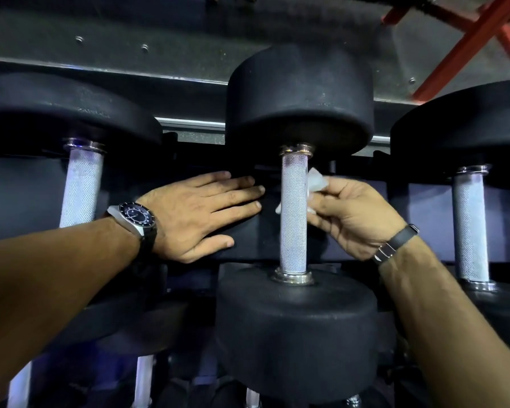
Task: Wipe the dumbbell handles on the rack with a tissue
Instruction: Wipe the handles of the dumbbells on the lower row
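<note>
While my right hand (354,213) pinches the crumpled white tissue (314,184) against the right side of the middle dumbbell handle (293,213), fingers curled round the wad, my left hand (200,213) lies flat with its fingers straight and together, fingertips just short of the handle's left side, seemingly resting on the dark rack (248,228) behind, though I cannot tell how firmly it presses. A corner of the tissue peeks out on the handle's left edge, so I judge it reaches partway round the back of the bar. The handle is knurled metal, running between a black head above (299,92) and another below (295,325), and that rough surface is my main worry: thin paper dragged hard along it could snag, shred and leave bits in the grooves. If I loosen my pinch, the small wad could slip and drop between the weights into the lower tier, where more handles show. Wiping only the right side would also leave the left untouched. To either side sit the left handle (81,189) and the right handle (470,225), well apart from my hands, with nothing on them; whether they are already clean I cannot say.
</note>
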A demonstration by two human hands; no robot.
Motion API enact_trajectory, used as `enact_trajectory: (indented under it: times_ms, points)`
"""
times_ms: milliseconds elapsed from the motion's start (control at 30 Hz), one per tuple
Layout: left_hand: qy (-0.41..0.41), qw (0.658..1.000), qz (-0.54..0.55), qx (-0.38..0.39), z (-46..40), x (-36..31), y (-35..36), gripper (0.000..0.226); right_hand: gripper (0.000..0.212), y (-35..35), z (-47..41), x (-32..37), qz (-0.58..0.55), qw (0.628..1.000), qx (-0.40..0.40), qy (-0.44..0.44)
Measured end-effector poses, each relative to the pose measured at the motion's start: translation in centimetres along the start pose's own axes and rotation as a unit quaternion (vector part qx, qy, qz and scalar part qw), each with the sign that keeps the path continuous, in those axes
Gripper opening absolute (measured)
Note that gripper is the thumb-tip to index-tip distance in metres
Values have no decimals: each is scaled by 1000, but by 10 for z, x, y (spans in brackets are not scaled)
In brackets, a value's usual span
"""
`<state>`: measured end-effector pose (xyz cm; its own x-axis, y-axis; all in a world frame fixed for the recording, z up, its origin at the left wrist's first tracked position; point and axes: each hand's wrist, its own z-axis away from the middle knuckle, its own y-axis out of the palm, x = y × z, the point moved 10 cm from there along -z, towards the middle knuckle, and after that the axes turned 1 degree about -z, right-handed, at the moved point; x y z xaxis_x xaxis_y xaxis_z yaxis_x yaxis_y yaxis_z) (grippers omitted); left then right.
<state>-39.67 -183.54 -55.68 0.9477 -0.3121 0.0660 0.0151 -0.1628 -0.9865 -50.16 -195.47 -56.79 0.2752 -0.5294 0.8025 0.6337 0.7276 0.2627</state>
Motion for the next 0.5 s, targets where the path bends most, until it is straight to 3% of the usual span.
enact_trajectory:
  times_ms: [133,267,400,500]
  points:
    - [0,1000,0,1,0,0,1,64,25,14,5,-19,109,988,75,75]
    - [-2,1000,7,0,1,0,2,64,20,10,3,-11,76,995,55,40]
    - [-1,1000,3,-1,1,0,1,64,29,26,12,-36,174,970,138,97]
    - [0,1000,5,-4,0,0,0,64,23,17,1,-22,99,991,80,49]
